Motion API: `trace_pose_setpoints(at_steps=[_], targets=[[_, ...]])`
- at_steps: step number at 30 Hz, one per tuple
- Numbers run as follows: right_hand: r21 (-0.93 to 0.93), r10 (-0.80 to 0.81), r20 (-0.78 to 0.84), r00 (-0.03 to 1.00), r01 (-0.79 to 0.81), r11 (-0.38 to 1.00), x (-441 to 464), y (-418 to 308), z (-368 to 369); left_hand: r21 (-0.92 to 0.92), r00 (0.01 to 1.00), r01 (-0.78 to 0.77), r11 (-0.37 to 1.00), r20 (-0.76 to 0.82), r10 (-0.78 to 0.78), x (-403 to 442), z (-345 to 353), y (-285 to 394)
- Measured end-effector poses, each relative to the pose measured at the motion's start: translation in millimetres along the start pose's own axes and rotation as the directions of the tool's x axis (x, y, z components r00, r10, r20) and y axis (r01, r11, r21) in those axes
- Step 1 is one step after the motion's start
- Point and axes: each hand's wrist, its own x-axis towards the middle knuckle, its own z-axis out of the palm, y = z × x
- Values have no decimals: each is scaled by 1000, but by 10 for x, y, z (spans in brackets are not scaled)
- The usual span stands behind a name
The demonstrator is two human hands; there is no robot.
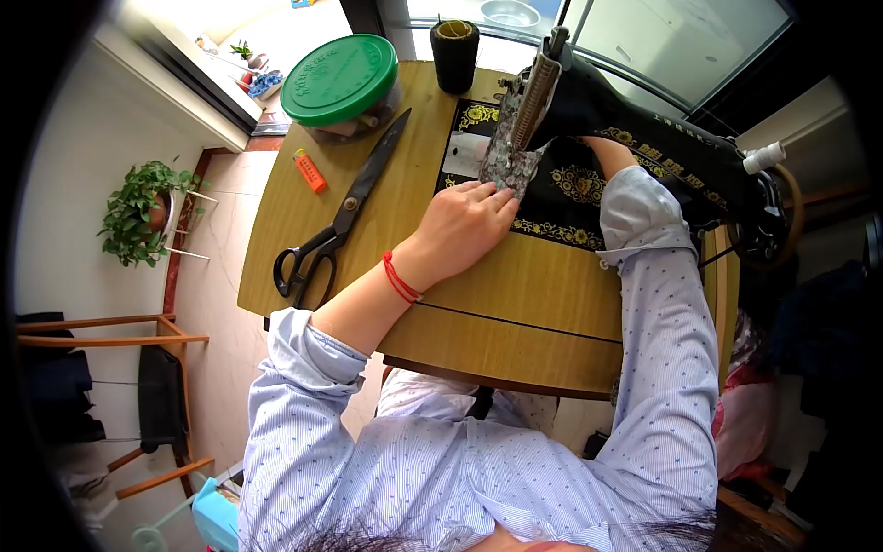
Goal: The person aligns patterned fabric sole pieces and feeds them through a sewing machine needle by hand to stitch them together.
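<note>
A black sewing machine (644,124) with gold lettering and flower decoration stands on a wooden table. Under its needle end lies a small piece of grey patterned cloth (509,170). My left hand (467,225), with a red string bracelet at the wrist, rests on the near edge of this cloth, fingers laid out flat and close together; its thumb is hidden. My right hand (612,155) reaches under the machine's arm, to the right of the cloth. Its fingers are hidden behind the machine, so what they touch cannot be seen.
On the wooden tabletop (543,281) lie large black scissors (348,204) and an orange lighter (310,171). Behind them stand a green-lidded jar (340,81) and a black thread cone (455,57). A white spool (764,157) and handwheel (789,207) are at the machine's right end.
</note>
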Motion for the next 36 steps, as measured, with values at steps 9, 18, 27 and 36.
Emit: trace_pose_setpoints(at_steps=[9,18,27,36], targets=[[-8,1,-13,1000,-1,1000,-42,45,3,27,999,47,999,26,-48,-11,-51,-80],[-11,-77,-72,994,77,997,-81,186,-92,125,995,98,987,17,-101,8,-129,-275],[-499,-204,-17,979,169,850,-161,166,-155,211,996,87,974,-38,-81,4,-92,-417],[-379,50,265,963,56,924,-517,-249,-657,350,988,120,929,53,-148,-32,-67,-454]])
